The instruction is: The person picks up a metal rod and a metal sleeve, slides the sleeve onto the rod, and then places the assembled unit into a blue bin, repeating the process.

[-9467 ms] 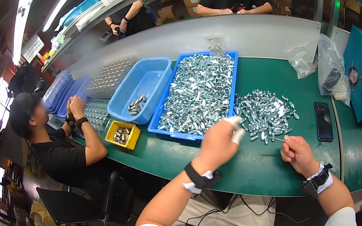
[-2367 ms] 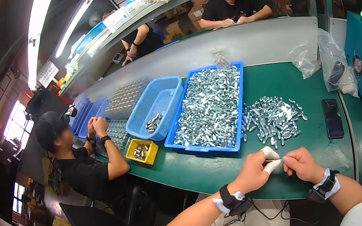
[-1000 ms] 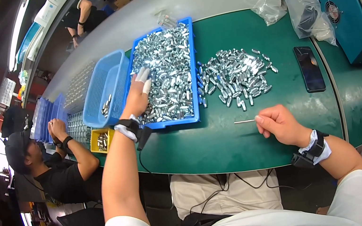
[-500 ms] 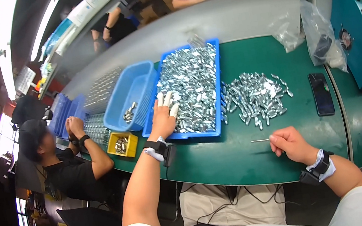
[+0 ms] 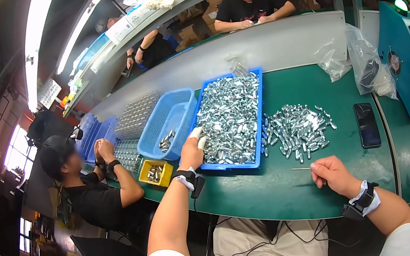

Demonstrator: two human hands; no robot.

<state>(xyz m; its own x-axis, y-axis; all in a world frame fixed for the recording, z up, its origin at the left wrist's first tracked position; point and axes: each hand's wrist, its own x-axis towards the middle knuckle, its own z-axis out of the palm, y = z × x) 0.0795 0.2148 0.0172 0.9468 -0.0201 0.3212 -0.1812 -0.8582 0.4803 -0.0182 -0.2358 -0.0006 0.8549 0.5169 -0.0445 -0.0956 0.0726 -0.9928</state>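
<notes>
A pin [image 5: 300,168] is pinched in the right grip [image 5: 330,170]. The left grip [image 5: 191,152], at eight o'clock on the tray [image 5: 230,167], cannot be read; parts [image 5: 230,118] could be spilled if snagged.

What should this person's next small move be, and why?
Probably to pinch one of the metal pieces with the left hand: its covered fingertips are at the left side of the blue tray, by the pieces, while the right hand holds a thin rod over the table.
</notes>
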